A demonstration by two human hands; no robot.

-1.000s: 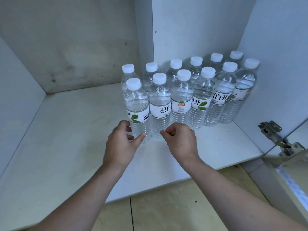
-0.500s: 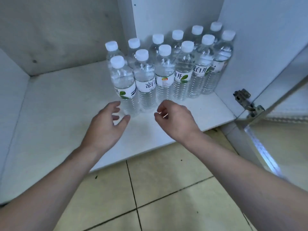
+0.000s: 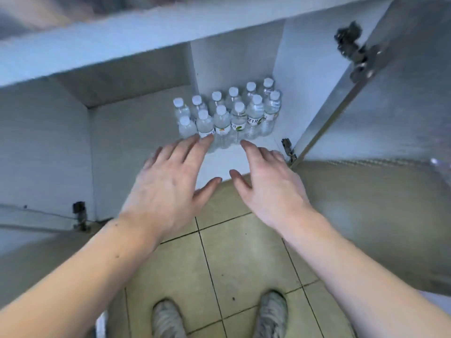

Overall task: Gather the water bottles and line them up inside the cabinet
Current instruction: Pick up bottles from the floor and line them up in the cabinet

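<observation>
Clear plastic water bottles with white caps stand in two rows at the back right corner of the white cabinet shelf. The left hand and right hand are spread wide and hold nothing.

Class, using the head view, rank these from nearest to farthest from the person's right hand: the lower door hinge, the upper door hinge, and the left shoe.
From the right hand:
1. Lower door hinge, just right of its fingertips.
2. Left shoe, on the floor, below left.
3. Upper door hinge, high on the door, top right.

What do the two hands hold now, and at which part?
Nothing. The left hand and right hand are open, fingers spread, in front of the bottles.
</observation>
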